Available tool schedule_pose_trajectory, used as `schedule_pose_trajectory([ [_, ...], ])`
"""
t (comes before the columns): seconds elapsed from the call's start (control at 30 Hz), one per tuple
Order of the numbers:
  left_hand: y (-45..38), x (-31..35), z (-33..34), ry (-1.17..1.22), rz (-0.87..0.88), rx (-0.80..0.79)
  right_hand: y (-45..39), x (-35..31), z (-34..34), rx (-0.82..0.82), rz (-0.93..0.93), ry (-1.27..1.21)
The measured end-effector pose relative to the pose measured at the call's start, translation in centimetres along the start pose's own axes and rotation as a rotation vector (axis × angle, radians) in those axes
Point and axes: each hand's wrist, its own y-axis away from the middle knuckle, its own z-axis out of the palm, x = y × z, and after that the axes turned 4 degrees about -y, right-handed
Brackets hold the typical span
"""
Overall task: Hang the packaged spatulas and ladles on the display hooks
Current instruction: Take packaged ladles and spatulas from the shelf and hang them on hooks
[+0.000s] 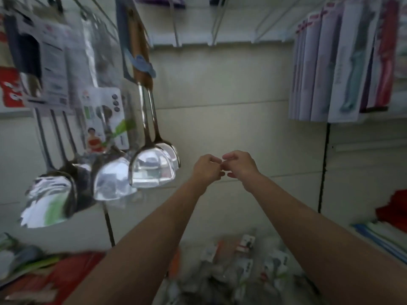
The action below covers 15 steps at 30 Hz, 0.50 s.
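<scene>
Head view: the left hand (207,167) and right hand (240,165) are held together, fingers curled and touching; nothing can be seen held. Shiny steel spatulas (152,170) are already hung at left. More packs (242,267) are piled below, waiting.

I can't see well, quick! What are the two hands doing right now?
Left hand: fingers curled, holding nothing that can be seen.
Right hand: fingers curled, fingertips meeting the left hand's; whether it pinches something tiny cannot be told.
</scene>
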Motion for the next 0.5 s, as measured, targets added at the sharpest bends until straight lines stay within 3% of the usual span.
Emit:
schedule_pose_trajectory([
  [0.23,-0.8,-6.4,5.4,-0.004,-0.117,-0.096,-2.0,8.4,-0.9,-0.011,0.147,0.04],
  [0.5,0.3,-14.6,8.8,-0.014,-0.325,-0.221,-1.6,16.2,-1.3,-0.271,0.373,0.318],
])
